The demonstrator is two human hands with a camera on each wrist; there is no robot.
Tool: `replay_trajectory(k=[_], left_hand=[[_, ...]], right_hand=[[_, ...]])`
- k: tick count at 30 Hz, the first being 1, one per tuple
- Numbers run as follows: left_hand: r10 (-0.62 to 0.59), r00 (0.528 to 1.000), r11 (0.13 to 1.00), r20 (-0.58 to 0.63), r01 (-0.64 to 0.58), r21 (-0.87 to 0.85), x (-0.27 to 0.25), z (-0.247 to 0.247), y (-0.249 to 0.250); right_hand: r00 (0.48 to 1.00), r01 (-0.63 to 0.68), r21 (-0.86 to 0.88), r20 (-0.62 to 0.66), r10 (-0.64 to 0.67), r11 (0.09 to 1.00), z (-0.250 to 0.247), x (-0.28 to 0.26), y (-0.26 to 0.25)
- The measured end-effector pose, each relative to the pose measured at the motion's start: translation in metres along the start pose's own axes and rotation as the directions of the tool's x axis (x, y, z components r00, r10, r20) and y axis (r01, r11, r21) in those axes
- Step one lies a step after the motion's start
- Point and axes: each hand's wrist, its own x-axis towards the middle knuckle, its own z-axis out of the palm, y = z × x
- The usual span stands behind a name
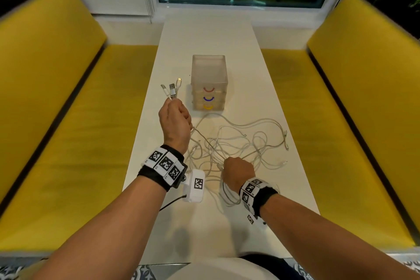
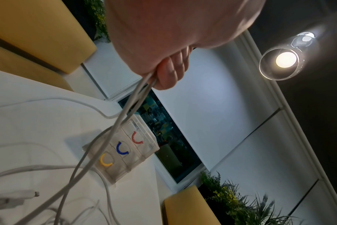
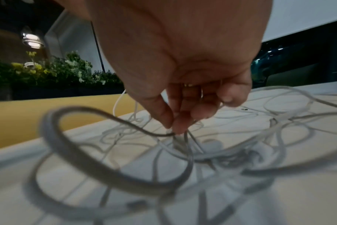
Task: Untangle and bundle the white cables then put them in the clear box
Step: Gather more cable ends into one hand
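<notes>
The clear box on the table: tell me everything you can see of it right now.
The clear box is a small, frosted, see-through plastic unit with an open top and three stacked drawers below, each with a curved handle: red on top, blue in the middle, yellow at the bottom. It stands upright on the white table, beyond the cable tangle. Neither hand touches it.

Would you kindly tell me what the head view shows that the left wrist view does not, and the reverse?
Only the head view shows the metal-tipped plug ends sticking up from the left hand, and the right hand pinching into the tangled white cables. Only the left wrist view shows the lit glass ceiling lamp. Both show the left hand gripping cable strands, the clear plastic drawer box with red, blue and yellow handles, and the white table.
</notes>
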Motion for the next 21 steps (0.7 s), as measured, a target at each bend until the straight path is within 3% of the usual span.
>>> replay_trajectory(k=[4, 7, 10, 13, 16, 21], left_hand=[[-0.009, 1.0, 1.0, 0.022, 0.009, 0.003, -0.001, -0.001, -0.001], [-0.014, 0.999, 1.0, 0.037, 0.014, 0.013, -0.002, -0.002, -0.002], [-0.014, 0.998, 1.0, 0.062, 0.013, 0.027, -0.003, -0.002, -0.005], [-0.028, 0.995, 0.998, 0.092, 0.024, 0.051, -0.003, -0.005, -0.009], [-0.041, 0.989, 0.995, 0.14, 0.027, 0.1, -0.005, -0.008, -0.014], [-0.021, 0.97, 0.98, 0.244, -0.029, 0.198, -0.012, -0.01, -0.022]], right_hand=[[0.999, -0.011, -0.074, -0.049, 0.008, 0.997, 0.004, -0.001, -0.005], [1.0, 0.025, -0.077, -0.017, -0.027, 0.997, 0.0, 0.002, -0.008], [0.996, 0.031, 0.055, 0.088, -0.036, 0.998, -0.007, 0.004, -0.007], [0.983, 0.078, 0.345, 0.131, -0.131, 0.935, -0.021, 0.002, 0.001], [0.972, 0.183, 0.535, 0.027, -0.233, 0.825, -0.042, -0.009, 0.009], [0.924, 0.38, 0.682, -0.311, -0.222, 0.625, -0.077, -0.027, 0.015]])
